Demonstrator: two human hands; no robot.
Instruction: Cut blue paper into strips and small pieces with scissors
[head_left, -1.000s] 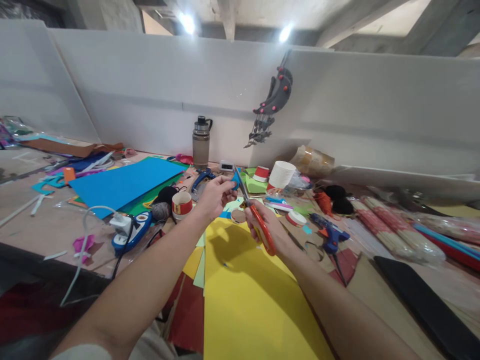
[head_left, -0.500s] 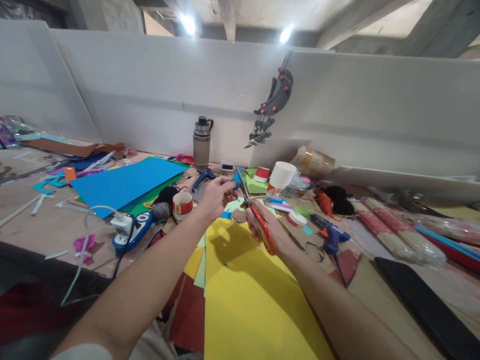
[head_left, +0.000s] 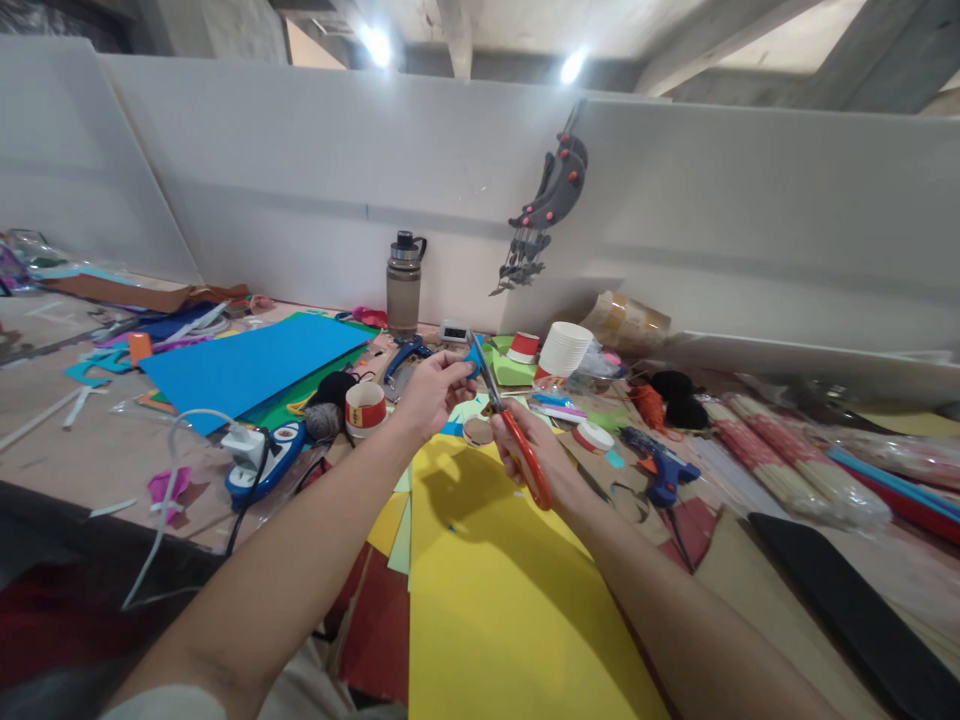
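Observation:
Between its thumb and fingers my left hand [head_left: 437, 392] pinches a small blue paper piece [head_left: 474, 358]. My right hand [head_left: 529, 445] is closed round the red-orange handles of a pair of scissors [head_left: 526, 455]. The scissor blades point up and away, right beside the blue piece; whether they touch it is hard to tell. Both hands are raised over the far end of a large yellow sheet [head_left: 517, 610], which carries their shadow. A round cardboard piece [head_left: 478, 431] lies below, between the hands.
Blue card [head_left: 259, 365] and a power strip [head_left: 266, 465] lie left. A bottle [head_left: 403, 285] stands at the back, a red paper cup [head_left: 365, 408] nearer. White cups [head_left: 564, 350], a glue gun [head_left: 664, 468], wrapped sticks [head_left: 795, 460] and a black object [head_left: 847, 610] are right.

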